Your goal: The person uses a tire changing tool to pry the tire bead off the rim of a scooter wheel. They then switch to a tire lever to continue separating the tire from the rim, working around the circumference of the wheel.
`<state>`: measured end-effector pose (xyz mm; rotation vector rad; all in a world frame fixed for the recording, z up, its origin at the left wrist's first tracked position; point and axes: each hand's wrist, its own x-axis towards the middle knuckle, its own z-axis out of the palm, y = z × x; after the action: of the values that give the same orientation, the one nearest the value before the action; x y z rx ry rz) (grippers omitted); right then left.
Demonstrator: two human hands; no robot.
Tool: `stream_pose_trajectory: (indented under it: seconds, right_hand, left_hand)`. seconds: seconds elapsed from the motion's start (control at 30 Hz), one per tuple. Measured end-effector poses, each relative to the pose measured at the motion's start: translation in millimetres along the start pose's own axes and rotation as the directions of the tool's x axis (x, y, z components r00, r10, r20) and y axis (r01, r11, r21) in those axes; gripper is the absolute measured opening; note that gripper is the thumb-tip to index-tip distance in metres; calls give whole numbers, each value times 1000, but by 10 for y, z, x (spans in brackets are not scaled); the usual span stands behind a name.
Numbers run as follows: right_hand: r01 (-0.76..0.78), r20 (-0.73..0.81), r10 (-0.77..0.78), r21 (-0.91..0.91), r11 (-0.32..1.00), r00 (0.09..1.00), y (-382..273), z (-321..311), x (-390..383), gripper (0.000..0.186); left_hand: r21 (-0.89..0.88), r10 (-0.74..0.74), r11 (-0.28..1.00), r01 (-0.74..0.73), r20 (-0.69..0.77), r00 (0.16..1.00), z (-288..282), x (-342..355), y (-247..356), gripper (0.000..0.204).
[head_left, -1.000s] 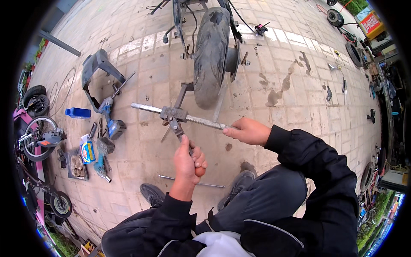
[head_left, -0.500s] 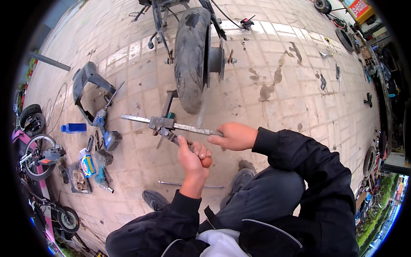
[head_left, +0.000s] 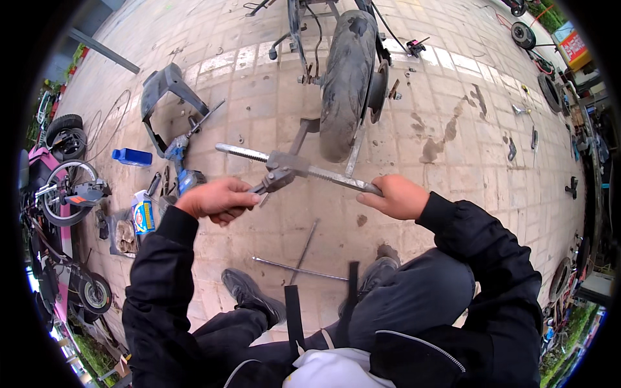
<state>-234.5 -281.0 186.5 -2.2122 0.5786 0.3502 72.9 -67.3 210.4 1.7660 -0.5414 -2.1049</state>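
My left hand [head_left: 217,199] has swung out to the left of the clamp block [head_left: 284,169]; half a second ago it sat below it, fist upright. It is clenched on the short handle [head_left: 259,189] there. My right hand [head_left: 396,197] stays closed on the near end of the threaded bar [head_left: 304,169]. The bar hangs level in the air just in front of the tyre [head_left: 346,77], no longer tilted. I judge the handle has turned part of a stroke, so the block is being worked along the bar.
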Motion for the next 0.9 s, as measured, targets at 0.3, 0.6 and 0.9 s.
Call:
stream_pose_trajectory:
  seconds: [0.3, 0.6, 0.9]
  right_hand:
    - [105, -122, -113, -64, 992, 986, 190, 139, -130, 47]
    - [-84, -114, 75, -71, 994, 991, 20, 69, -94, 54]
    - [-80, -115, 63, -156, 984, 991, 36, 124, -20, 53]
  left_hand:
    - [713, 333, 695, -93, -204, 921, -65, 125, 104, 39]
    - [592, 341, 786, -175, -180, 923, 54, 56, 19, 38]
    - [-256, 48, 952, -166, -411, 910, 1221, 274, -286, 30]
